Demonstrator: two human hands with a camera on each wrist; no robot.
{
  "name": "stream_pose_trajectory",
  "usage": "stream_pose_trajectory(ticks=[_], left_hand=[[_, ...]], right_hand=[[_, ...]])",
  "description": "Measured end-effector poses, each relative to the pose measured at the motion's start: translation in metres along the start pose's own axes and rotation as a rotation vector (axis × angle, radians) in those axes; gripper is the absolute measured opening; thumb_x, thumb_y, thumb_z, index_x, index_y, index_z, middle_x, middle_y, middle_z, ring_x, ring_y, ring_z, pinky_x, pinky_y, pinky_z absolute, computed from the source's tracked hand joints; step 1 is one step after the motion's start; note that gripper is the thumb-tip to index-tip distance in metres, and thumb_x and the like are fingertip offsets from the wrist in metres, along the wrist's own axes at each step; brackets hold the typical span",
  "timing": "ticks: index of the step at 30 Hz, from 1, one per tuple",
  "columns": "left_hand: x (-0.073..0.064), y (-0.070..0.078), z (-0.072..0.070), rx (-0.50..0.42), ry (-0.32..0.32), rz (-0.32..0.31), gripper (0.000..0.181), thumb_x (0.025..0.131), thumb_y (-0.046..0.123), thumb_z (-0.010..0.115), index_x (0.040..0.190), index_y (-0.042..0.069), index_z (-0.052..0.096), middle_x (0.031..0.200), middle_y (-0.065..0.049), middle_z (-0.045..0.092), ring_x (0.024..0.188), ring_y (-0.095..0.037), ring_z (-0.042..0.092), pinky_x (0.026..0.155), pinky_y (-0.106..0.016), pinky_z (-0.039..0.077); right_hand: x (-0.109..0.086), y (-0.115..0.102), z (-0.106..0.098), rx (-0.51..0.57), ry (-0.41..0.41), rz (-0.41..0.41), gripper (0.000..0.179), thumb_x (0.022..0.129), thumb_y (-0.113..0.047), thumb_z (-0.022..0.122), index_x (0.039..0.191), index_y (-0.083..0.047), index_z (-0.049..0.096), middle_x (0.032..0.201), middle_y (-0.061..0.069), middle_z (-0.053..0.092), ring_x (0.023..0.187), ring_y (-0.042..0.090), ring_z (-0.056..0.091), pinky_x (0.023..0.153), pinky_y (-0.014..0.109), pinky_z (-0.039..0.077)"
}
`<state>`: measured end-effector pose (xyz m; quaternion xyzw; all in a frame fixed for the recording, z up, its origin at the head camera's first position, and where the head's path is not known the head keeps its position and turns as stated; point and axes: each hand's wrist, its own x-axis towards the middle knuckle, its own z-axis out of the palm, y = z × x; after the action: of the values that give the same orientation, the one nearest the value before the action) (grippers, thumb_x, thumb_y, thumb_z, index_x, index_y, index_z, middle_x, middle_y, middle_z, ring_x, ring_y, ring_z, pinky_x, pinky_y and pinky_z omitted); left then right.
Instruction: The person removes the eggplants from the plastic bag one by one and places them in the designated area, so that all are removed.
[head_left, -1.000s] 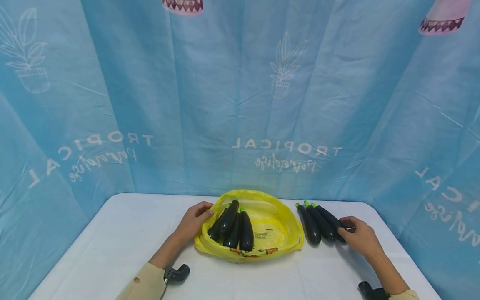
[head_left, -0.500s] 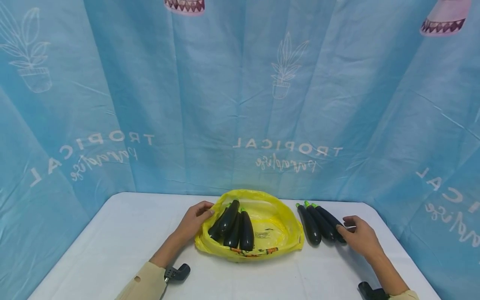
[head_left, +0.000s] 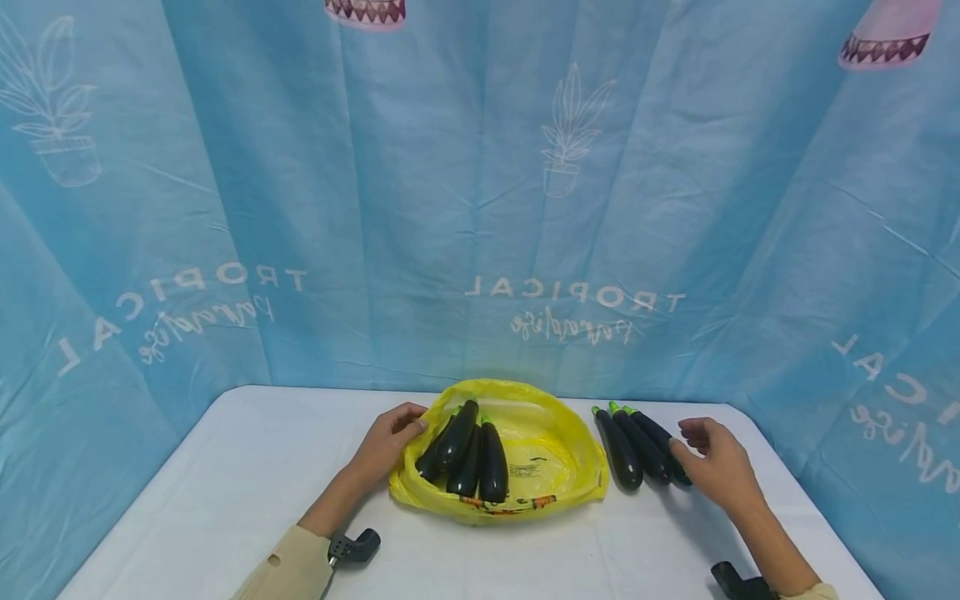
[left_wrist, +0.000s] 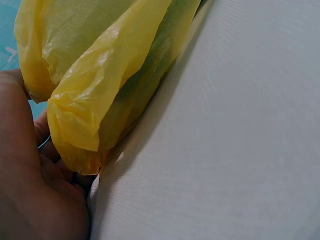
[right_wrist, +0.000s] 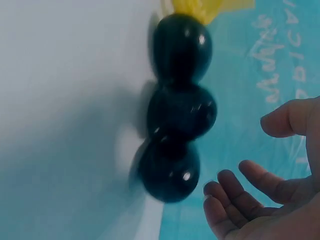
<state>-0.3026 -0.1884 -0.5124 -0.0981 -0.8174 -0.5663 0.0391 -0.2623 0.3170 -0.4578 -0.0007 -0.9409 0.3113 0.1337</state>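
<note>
A yellow plastic bag (head_left: 555, 492) lies on the table with its mouth spread wide. Several dark eggplants (head_left: 492, 467) with green stems are inside it, bunched at the left. My left hand (head_left: 386, 442) holds the bag's left rim; in the left wrist view the fingers of the left hand (left_wrist: 30, 170) curl against the yellow plastic and are partly hidden. Three more eggplants (head_left: 621, 454) lie side by side right of the bag, stems pointing away. Beside the rightmost one, my right hand (head_left: 716, 467) is held with spread, relaxed fingers and grips nothing; the right wrist view shows the three rounded eggplant ends (right_wrist: 172, 170) near its fingertips.
A white cloth covers the table (head_left: 525, 558). Behind it and at both sides hangs a blue printed curtain (head_left: 480, 208). Dark wrist devices (head_left: 356, 546) are worn on both forearms.
My right hand has lifted slightly off the rightmost eggplant and its fingers have spread. The left hand, bag and eggplants stay in place.
</note>
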Motion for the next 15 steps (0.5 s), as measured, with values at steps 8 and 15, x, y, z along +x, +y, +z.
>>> stream_pose_trajectory(ticks=[8,15], left_hand=[[-0.001,-0.001,0.0,-0.015,-0.011,-0.007,0.025,0.106,0.018,0.061,0.126,0.006,0.07,0.115,-0.007,0.07,0.101,-0.018,0.062,0.088,-0.024,0.053],[-0.001,0.002,0.001,-0.039,0.006,-0.004,0.026,0.106,0.016,0.062,0.128,0.004,0.069,0.117,-0.009,0.07,0.103,-0.02,0.062,0.086,-0.023,0.053]], right_hand=[[-0.007,-0.024,0.001,0.037,-0.009,-0.05,0.041,0.102,-0.018,0.068,0.133,0.007,0.059,0.125,0.027,0.065,0.116,0.043,0.063,0.102,0.06,0.051],[-0.014,-0.047,0.001,0.052,-0.02,-0.065,0.041,0.101,-0.018,0.069,0.134,0.004,0.06,0.126,0.023,0.064,0.116,0.039,0.062,0.102,0.059,0.051]])
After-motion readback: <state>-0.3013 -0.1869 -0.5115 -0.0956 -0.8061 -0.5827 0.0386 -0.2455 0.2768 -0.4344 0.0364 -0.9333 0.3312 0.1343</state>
